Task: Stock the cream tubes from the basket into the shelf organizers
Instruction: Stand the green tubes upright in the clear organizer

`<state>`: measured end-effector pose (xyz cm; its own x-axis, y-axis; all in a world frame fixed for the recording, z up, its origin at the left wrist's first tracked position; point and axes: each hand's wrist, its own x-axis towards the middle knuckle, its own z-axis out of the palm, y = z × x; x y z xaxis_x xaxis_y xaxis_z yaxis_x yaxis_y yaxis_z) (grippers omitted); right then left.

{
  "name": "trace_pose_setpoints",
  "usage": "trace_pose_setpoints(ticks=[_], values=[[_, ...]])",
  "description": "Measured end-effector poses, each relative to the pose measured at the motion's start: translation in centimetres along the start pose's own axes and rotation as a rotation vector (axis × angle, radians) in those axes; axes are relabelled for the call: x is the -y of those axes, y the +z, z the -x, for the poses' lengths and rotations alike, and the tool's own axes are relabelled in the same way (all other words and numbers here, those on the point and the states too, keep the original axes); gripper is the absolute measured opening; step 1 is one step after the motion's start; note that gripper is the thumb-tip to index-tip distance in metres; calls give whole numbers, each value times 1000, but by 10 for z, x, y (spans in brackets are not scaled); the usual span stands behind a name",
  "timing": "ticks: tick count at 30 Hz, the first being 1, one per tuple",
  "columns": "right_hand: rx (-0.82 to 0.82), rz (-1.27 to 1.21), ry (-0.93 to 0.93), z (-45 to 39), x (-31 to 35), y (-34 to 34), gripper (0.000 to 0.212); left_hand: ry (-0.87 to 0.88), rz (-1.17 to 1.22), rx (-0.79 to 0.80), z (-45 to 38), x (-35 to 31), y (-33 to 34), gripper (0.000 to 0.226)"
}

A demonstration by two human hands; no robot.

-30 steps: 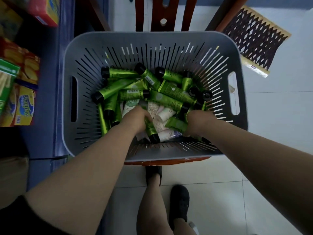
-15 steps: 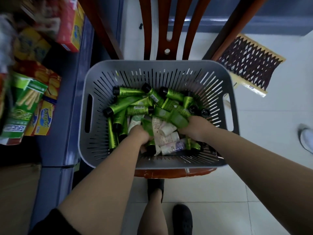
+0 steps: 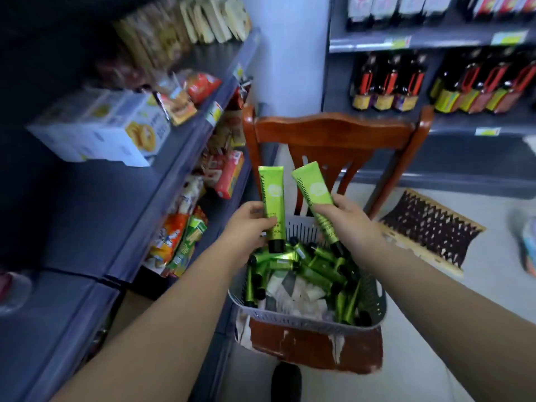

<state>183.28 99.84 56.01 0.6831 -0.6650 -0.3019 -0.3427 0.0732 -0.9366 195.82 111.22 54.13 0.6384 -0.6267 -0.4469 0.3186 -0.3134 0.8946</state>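
Above basket (image 3: 307, 322), two held tubes (image 3: 271, 195), caps down.

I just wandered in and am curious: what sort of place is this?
Most likely a small shop: shelves of snack packets and boxes, rows of dark bottles with price tags on the shelf edges.

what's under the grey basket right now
The grey basket sits on the seat of a wooden chair, whose worn front edge shows below it. The rest of the seat is covered by the basket.
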Motion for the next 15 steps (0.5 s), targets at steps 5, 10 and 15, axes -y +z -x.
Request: trace_pose_setpoints(ticks=[5, 10, 15], values=[[59, -252, -241, 58, 119, 3, 13, 291, 45, -17, 97, -103, -24, 21], [208, -383, -442, 118, 211, 29, 14, 537, 41, -82, 196, -181, -52, 25], [355, -411, -605, 176, 274, 72, 10, 708, 4, -165, 287, -225, -95, 26]])
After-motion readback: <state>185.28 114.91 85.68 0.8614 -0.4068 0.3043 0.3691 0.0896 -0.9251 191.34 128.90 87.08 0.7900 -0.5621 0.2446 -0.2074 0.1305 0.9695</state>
